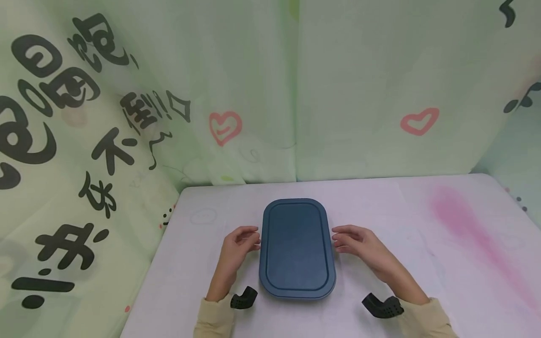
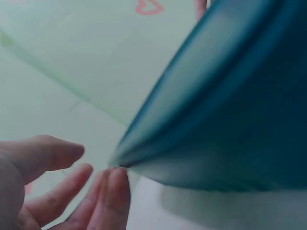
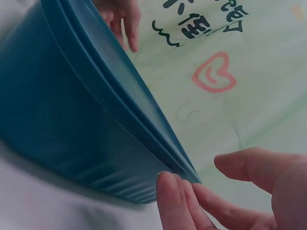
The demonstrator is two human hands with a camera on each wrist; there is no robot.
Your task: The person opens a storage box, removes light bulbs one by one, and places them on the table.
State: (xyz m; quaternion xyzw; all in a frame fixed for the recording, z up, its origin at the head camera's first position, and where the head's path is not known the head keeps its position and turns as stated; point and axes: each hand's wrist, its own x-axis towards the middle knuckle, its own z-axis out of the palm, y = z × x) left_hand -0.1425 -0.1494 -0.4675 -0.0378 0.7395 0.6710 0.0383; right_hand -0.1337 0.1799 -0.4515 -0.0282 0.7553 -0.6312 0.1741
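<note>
A dark blue rectangular box (image 1: 297,249) with rounded corners and a lid on top stands on the table, its long side running away from me. At its left side is my left hand (image 1: 236,251), fingers loosely bent, fingertips at the rim. The left wrist view shows those fingers (image 2: 115,196) beside the box (image 2: 230,129); whether they touch it I cannot tell. To the right, my right hand (image 1: 367,249) points its fingers at the opposite side. In the right wrist view its fingertips (image 3: 168,184) overlap the box's edge (image 3: 81,120), with the thumb apart.
The table (image 1: 422,220) has a whitish cloth with a pink streak at the right. Behind and to the left hangs a pale green curtain (image 1: 351,84) with hearts and dark lettering. Black wrist mounts (image 1: 382,306) sit at both sleeves.
</note>
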